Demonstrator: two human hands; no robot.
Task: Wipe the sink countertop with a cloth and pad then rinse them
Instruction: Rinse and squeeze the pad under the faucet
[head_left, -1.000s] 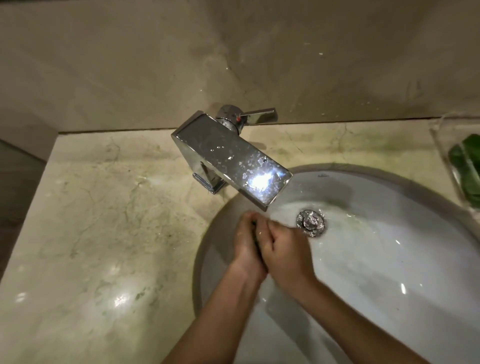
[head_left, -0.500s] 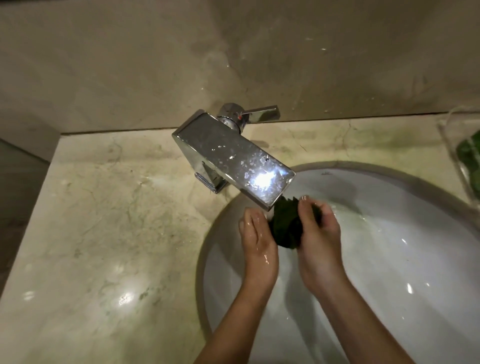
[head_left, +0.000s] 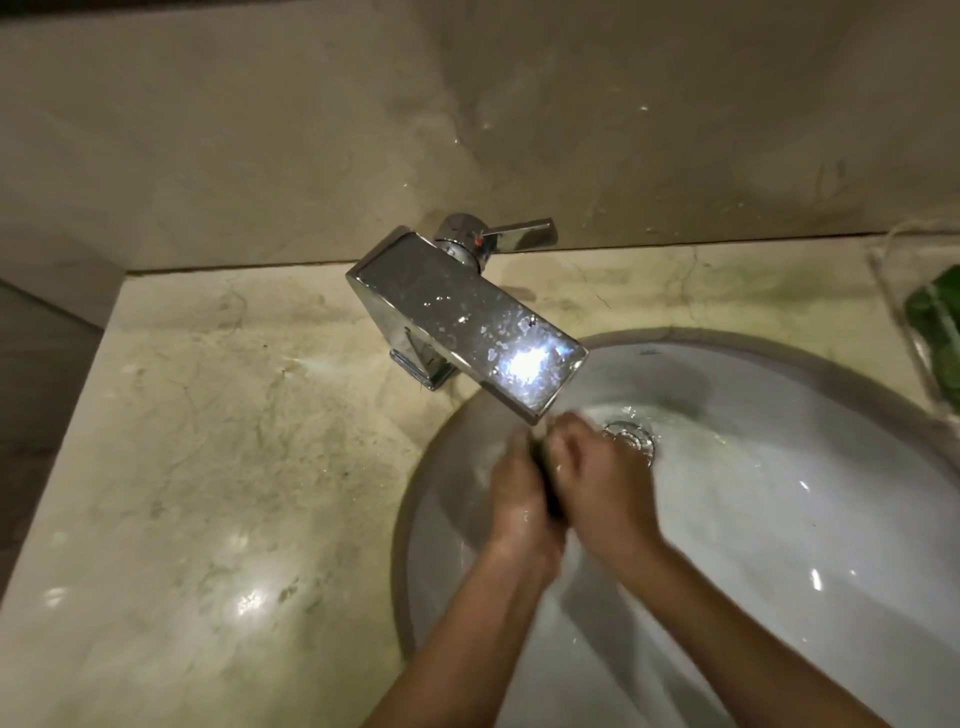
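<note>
As the pad (head_left: 550, 499) sits sandwiched between left hand (head_left: 517, 501) and right hand (head_left: 605, 486), both grips clenched on it, its long axis points toward the tap (head_left: 467, 322).

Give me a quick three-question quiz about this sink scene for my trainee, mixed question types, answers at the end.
1. True or false: the drain shows just to the right of the right hand.
2. Fill in: the faucet lever points toward the person's ____.
3. Where is the dark green pad? A) lying over the drain B) squeezed between the left hand and right hand, under the faucet spout C) draped on the faucet lever
Key: 1 true; 2 right; 3 B.
</note>
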